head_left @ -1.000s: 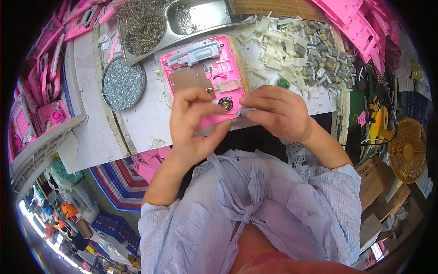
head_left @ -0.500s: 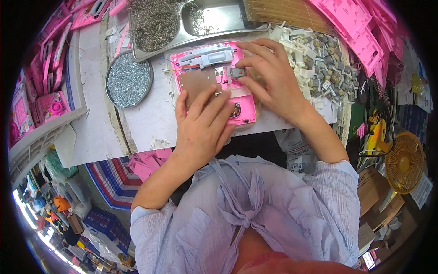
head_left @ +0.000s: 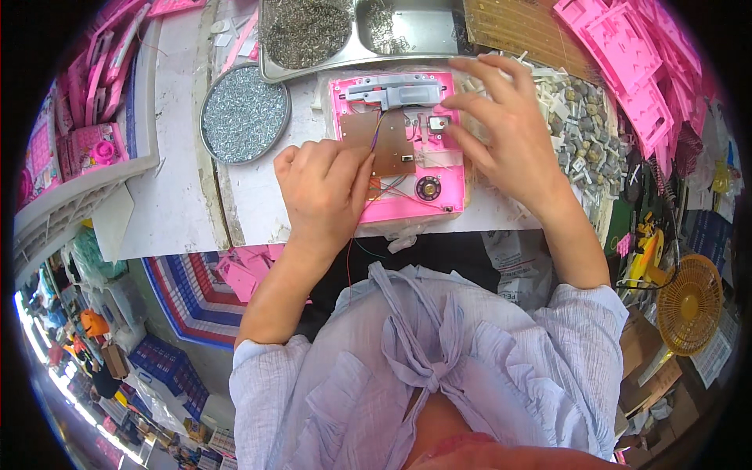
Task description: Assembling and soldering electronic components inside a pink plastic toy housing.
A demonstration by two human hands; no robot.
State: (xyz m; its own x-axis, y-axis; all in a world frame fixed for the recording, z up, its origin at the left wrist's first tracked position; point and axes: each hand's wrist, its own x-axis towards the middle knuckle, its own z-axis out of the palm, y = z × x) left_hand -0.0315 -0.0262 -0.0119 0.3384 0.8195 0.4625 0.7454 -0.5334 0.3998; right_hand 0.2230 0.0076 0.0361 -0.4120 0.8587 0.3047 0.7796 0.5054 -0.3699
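Note:
A pink plastic casing lies on the white table in front of me, with a brown circuit board, a grey plastic mechanism and a round black speaker in it. My left hand is closed at the board's left edge, its fingertips pinching thin coloured wires. The wires' far ends are hidden under the fingers. My right hand lies over the casing's right edge with fingers spread. Its thumb and a fingertip are beside a small white-and-grey block; whether they press on it is unclear.
Left of the casing stands a round tray of small silvery screws. A metal tray with small metal parts lies behind. White and grey parts are heaped at the right, pink casings beyond. A pink-filled crate stands left.
My left hand has drawn back from flat over the board and curled round the wires, which now cross the board. The whole view has shifted; my right hand keeps its place by the block.

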